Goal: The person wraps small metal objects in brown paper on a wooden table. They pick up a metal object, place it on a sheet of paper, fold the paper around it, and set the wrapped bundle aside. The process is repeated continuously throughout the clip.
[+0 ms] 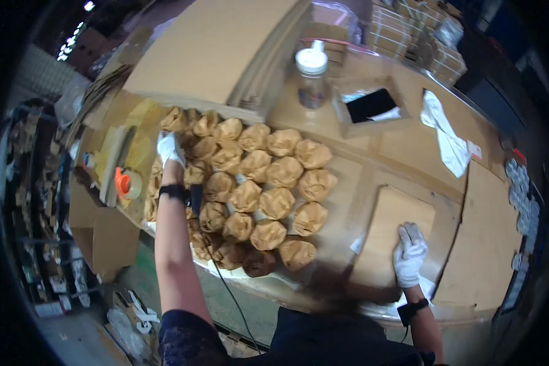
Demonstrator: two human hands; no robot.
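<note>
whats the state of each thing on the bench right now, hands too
left hand: gloved, reaching onto the far-left paper bundles
right hand: gloved, flat on a cardboard sheet
paper bundles: twisted shut, packed in rows
cardboard sheet: lying flat
clear jar: upright, white lid on
tape roll: on its side at the bench edge
shallow box: open, dark pad inside

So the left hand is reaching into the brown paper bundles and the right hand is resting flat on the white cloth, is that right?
Not quite. The right hand rests flat on a cardboard sheet, not on the white cloth, which lies farther back on the table. The head view shows this. The left hand does reach into the brown paper bundles.
</note>
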